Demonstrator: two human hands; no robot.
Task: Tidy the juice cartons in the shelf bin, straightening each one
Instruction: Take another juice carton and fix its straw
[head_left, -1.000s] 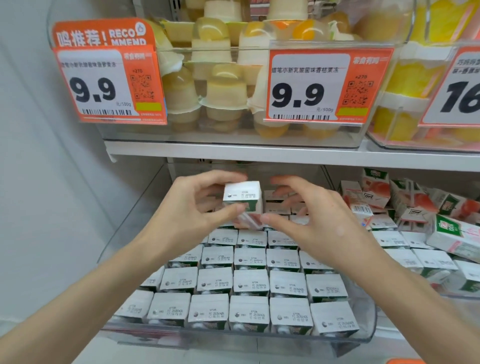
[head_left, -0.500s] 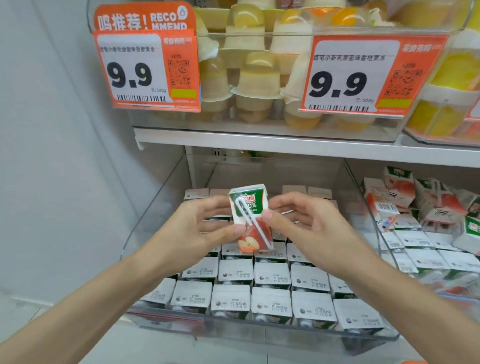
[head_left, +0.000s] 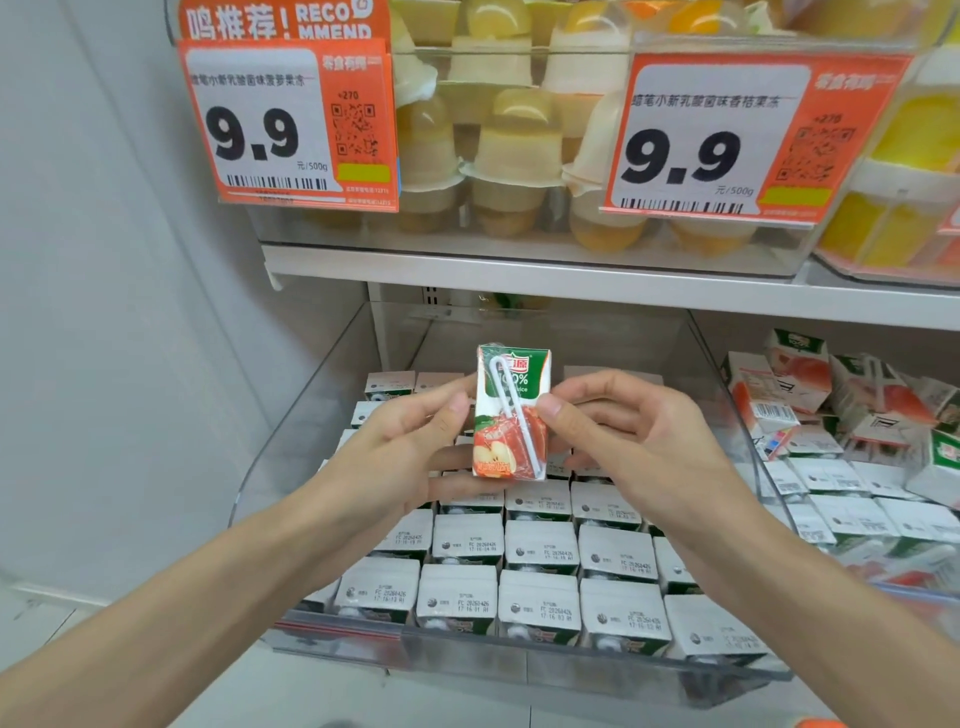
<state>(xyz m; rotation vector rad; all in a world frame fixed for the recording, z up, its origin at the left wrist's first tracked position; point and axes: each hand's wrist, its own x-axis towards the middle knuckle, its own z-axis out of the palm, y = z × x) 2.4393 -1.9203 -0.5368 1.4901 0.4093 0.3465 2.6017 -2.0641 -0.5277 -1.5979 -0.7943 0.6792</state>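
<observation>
A small apple juice carton (head_left: 511, 410) with a white straw taped on its face is held upright above the clear shelf bin (head_left: 519, 657). My left hand (head_left: 400, 452) grips its left side, thumb on the front. My right hand (head_left: 639, 441) pinches its right edge with thumb and fingers. Below them, several rows of juice cartons (head_left: 537, 597) stand in the bin with their white date-stamped tops facing up. The cartons right under my hands are hidden.
A second bin (head_left: 852, 441) on the right holds jumbled cartons lying at odd angles. The shelf board (head_left: 571, 280) above carries bins of jelly cups (head_left: 514, 150) with orange 9.9 price tags (head_left: 291, 124). A grey wall stands to the left.
The carton has been lifted out of the rows and turned from top-up to its front face toward me. The view has shifted so the shelf sits further right and lower.
</observation>
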